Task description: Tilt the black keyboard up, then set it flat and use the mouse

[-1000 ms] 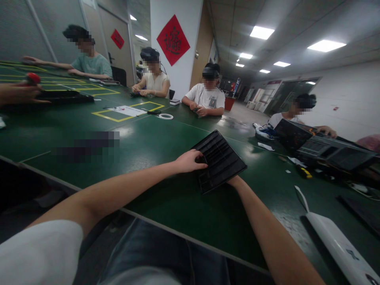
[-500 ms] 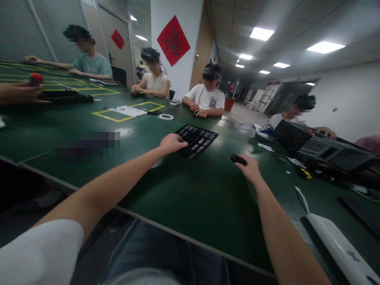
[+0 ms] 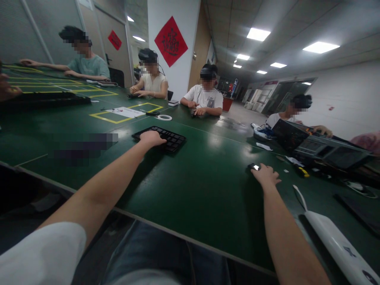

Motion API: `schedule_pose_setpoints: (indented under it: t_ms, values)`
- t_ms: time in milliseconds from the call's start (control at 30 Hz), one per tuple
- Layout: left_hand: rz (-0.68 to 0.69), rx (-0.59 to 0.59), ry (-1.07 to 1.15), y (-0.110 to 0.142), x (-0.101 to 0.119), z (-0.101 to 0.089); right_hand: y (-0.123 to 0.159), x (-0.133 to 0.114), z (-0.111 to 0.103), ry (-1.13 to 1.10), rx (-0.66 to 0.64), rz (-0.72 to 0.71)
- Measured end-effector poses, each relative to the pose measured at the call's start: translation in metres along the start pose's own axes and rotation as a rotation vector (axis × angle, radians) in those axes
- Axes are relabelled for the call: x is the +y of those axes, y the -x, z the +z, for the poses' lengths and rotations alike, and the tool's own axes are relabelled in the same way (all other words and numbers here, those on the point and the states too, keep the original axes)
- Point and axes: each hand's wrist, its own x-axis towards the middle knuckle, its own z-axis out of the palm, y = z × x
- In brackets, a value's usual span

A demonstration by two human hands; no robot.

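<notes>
My left hand [image 3: 152, 138] is closed on the near-left part of a flat black compartment tray [image 3: 175, 139]. Its fingertips are hidden against the tray's dividers. The tray sits low over the green table [image 3: 190, 190], tilted slightly; whether it touches the surface I cannot tell. Farther right, my right hand [image 3: 267, 176] pinches a small black object [image 3: 251, 166] between thumb and fingers, low at the table. A bright white patch shows on that object, whose kind I cannot make out. The other fingers of this hand are spread.
A white power strip [image 3: 335, 241] lies beside my right forearm. An open computer case [image 3: 335, 150] stands at the right. White tape [image 3: 164, 117], yellow taped outlines and a paper sheet [image 3: 124, 112] lie farther back. Several people in headsets sit around the table.
The tray has moved left with my left hand and turned flatter. My right hand has shifted right with the small black object, and its outer fingers have spread.
</notes>
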Motion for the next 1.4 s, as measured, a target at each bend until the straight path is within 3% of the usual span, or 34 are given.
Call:
schedule_pose_setpoints:
  t_ms: [167,367,533,600,733,933,1067,1267,1400]
  values:
    - [-0.045,-0.028,-0.079,0.005,0.008,-0.003,-0.005,-0.012,0.018,0.062,0.002,-0.346]
    - [0.020,0.028,-0.074,0.017,0.028,0.009,0.012,-0.048,0.043,-0.181,0.014,-0.660]
    - [0.224,0.021,0.059,0.049,0.066,0.028,0.041,-0.080,0.046,-0.459,-0.131,-0.866]
    - [0.312,0.018,0.168,0.065,0.082,0.035,0.051,-0.087,0.045,-0.614,-0.244,-0.864]
    - [0.490,0.003,0.412,0.090,0.103,0.047,0.063,-0.089,0.046,-0.928,-0.389,-0.722]
    - [0.601,-0.019,0.627,0.103,0.104,0.056,0.075,-0.089,0.030,-1.037,-0.514,-0.750]
    - [0.624,0.002,0.621,0.106,0.103,0.056,0.079,-0.091,0.022,-1.021,-0.496,-0.862]
    - [0.650,0.040,0.553,0.108,0.104,0.053,0.074,-0.094,0.033,-0.909,-0.396,-0.993]
    - [0.689,0.014,0.513,0.107,0.104,0.050,0.069,-0.094,0.038,-0.859,-0.399,-1.092]
